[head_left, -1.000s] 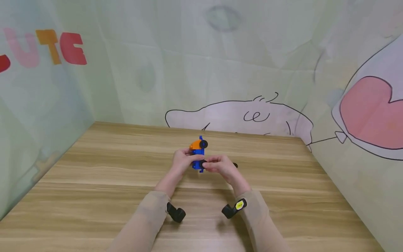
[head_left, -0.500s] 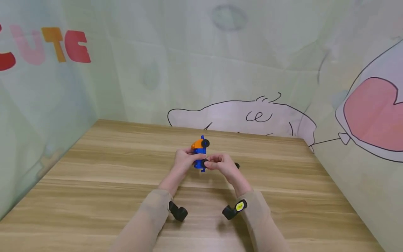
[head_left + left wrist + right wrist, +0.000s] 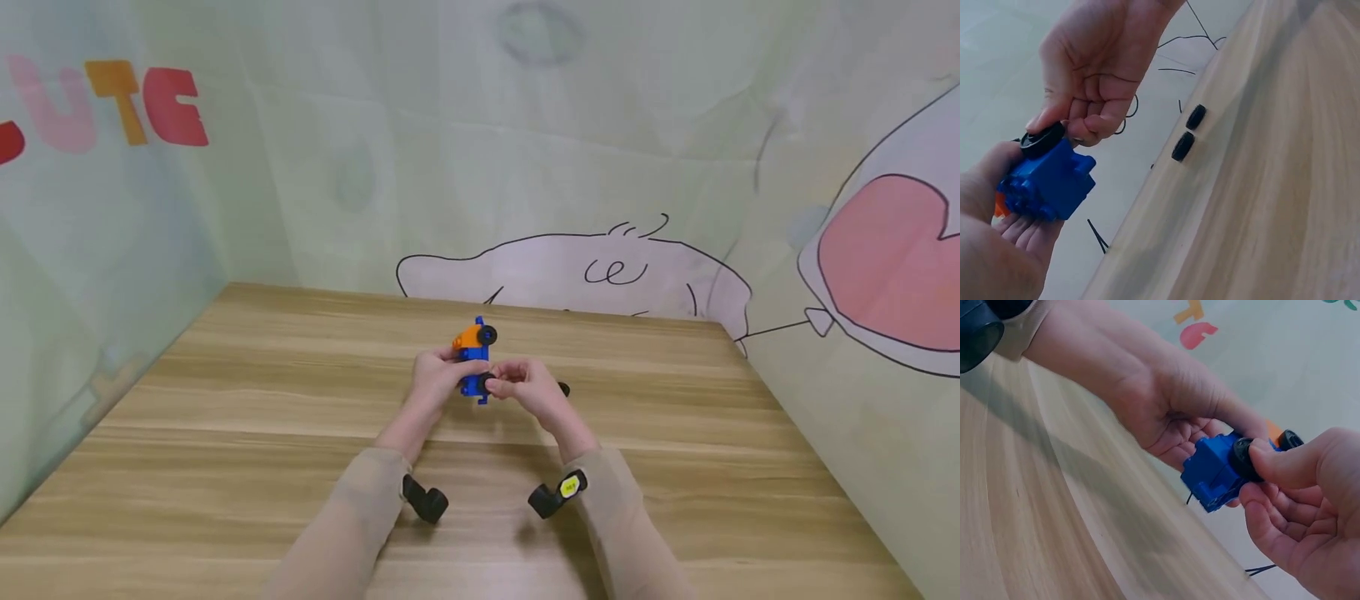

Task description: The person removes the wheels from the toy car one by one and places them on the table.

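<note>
A toy car with a blue body (image 3: pixel 1057 181) and an orange front piece (image 3: pixel 470 337) is held up on its side above the table. My left hand (image 3: pixel 435 380) grips its body, thumb across one side and fingers beneath. With thumb and fingers, my right hand (image 3: pixel 531 388) pinches a black wheel (image 3: pixel 1244 459) at the blue end, against the car's side. Whether this wheel sits fully on its axle I cannot tell. Another black wheel (image 3: pixel 487 335) is fitted near the orange piece. The car's far side is hidden.
Two loose black wheels, one nearer (image 3: pixel 1183 145) and one farther (image 3: pixel 1195 117) in the left wrist view, stand on the wooden table (image 3: pixel 262 400) beyond my right hand. A printed cloth backdrop (image 3: pixel 315 167) rises behind the table.
The head view shifts slightly. Both hands keep nearly the same place, the left on the car and the right on the wheel, with only small finger movement.
</note>
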`<state>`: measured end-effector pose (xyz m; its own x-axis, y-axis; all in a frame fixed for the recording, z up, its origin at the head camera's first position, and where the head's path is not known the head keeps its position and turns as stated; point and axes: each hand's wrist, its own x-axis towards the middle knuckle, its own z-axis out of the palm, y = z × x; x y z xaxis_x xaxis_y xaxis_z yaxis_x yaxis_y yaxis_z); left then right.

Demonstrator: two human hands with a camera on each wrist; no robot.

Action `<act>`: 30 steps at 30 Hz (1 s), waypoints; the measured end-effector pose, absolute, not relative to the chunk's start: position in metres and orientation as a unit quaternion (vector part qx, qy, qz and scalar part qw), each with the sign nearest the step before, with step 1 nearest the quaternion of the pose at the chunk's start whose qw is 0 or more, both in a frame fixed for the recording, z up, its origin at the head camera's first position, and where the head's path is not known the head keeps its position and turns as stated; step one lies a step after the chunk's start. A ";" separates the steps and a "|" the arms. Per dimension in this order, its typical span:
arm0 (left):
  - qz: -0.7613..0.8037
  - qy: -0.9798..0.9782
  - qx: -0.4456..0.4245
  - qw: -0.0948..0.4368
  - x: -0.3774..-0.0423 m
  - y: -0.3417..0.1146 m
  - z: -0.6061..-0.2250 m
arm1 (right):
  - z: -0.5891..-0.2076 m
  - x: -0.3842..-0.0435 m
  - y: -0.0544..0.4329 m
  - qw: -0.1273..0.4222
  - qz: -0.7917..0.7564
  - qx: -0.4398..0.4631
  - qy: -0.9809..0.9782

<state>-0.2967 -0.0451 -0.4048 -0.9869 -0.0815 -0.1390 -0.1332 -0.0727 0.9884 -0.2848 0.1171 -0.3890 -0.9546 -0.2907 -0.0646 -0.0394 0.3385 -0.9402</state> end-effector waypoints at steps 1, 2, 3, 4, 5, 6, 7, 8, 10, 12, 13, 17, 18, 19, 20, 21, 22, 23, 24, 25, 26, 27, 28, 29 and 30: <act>0.728 0.681 -0.079 0.018 -0.297 -0.045 -0.405 | -0.389 -0.285 0.117 0.110 -0.565 -0.101 0.811; 0.728 0.680 -0.079 0.018 -0.297 -0.045 -0.405 | -0.389 -0.285 0.117 0.109 -0.564 -0.101 0.812; 0.730 0.679 -0.079 0.018 -0.296 -0.046 -0.405 | -0.389 -0.285 0.117 0.108 -0.562 -0.101 0.814; 0.730 0.678 -0.079 0.017 -0.296 -0.046 -0.404 | -0.389 -0.284 0.116 0.107 -0.560 -0.102 0.815; 0.731 0.678 -0.080 0.017 -0.296 -0.046 -0.405 | -0.389 -0.284 0.116 0.107 -0.559 -0.103 0.816; 0.730 0.678 -0.081 0.016 -0.296 -0.046 -0.405 | -0.389 -0.284 0.116 0.107 -0.556 -0.104 0.818; 0.730 0.678 -0.082 0.015 -0.296 -0.046 -0.405 | -0.388 -0.284 0.116 0.107 -0.555 -0.104 0.819; 0.731 0.677 -0.082 0.013 -0.295 -0.045 -0.404 | -0.389 -0.284 0.117 0.105 -0.552 -0.104 0.820; 0.731 0.677 -0.082 0.010 -0.296 -0.045 -0.404 | -0.389 -0.284 0.117 0.103 -0.551 -0.105 0.822; 0.732 0.676 -0.083 0.008 -0.296 -0.044 -0.403 | -0.390 -0.284 0.117 0.101 -0.549 -0.109 0.823; 0.733 0.675 -0.083 0.008 -0.296 -0.044 -0.403 | -0.389 -0.284 0.117 0.100 -0.550 -0.110 0.822; 0.733 0.674 -0.093 0.005 -0.295 -0.048 -0.403 | -0.391 -0.287 0.114 0.105 -0.549 -0.122 0.820; 0.733 0.674 -0.095 0.004 -0.295 -0.049 -0.403 | -0.391 -0.288 0.113 0.106 -0.549 -0.125 0.820; 0.732 0.674 -0.097 0.003 -0.295 -0.050 -0.403 | -0.392 -0.289 0.112 0.107 -0.548 -0.128 0.820; 0.732 0.674 -0.098 0.001 -0.295 -0.051 -0.403 | -0.392 -0.289 0.111 0.107 -0.547 -0.131 0.820; 0.732 0.674 -0.099 -0.001 -0.295 -0.052 -0.404 | -0.392 -0.290 0.110 0.106 -0.546 -0.134 0.820; 0.732 0.674 -0.099 -0.004 -0.295 -0.053 -0.404 | -0.392 -0.290 0.109 0.105 -0.546 -0.138 0.819; 0.732 0.674 -0.100 -0.006 -0.295 -0.053 -0.404 | -0.392 -0.290 0.108 0.104 -0.546 -0.141 0.819; 0.732 0.674 -0.100 -0.008 -0.294 -0.054 -0.404 | -0.392 -0.290 0.107 0.102 -0.545 -0.143 0.820; 0.732 0.674 -0.101 -0.010 -0.294 -0.055 -0.404 | -0.392 -0.290 0.106 0.099 -0.544 -0.145 0.820; 0.733 0.673 -0.102 -0.011 -0.294 -0.056 -0.404 | -0.392 -0.290 0.105 0.097 -0.544 -0.147 0.821; 0.733 0.672 -0.104 -0.012 -0.294 -0.057 -0.404 | -0.393 -0.289 0.104 0.095 -0.543 -0.148 0.821; 0.733 0.672 -0.105 -0.014 -0.293 -0.057 -0.404 | -0.392 -0.289 0.103 0.093 -0.542 -0.150 0.821; 0.733 0.671 -0.108 -0.016 -0.293 -0.058 -0.404 | -0.392 -0.289 0.102 0.092 -0.540 -0.153 0.822; 0.733 0.672 -0.110 -0.020 -0.292 -0.060 -0.403 | -0.392 -0.289 0.101 0.089 -0.539 -0.155 0.823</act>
<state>-0.2920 -0.0596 -0.4033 -0.9751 -0.1766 -0.1340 -0.1182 -0.0973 0.9882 -0.2887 0.1005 -0.3920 -0.9361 -0.3511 0.0198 -0.1583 0.3705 -0.9153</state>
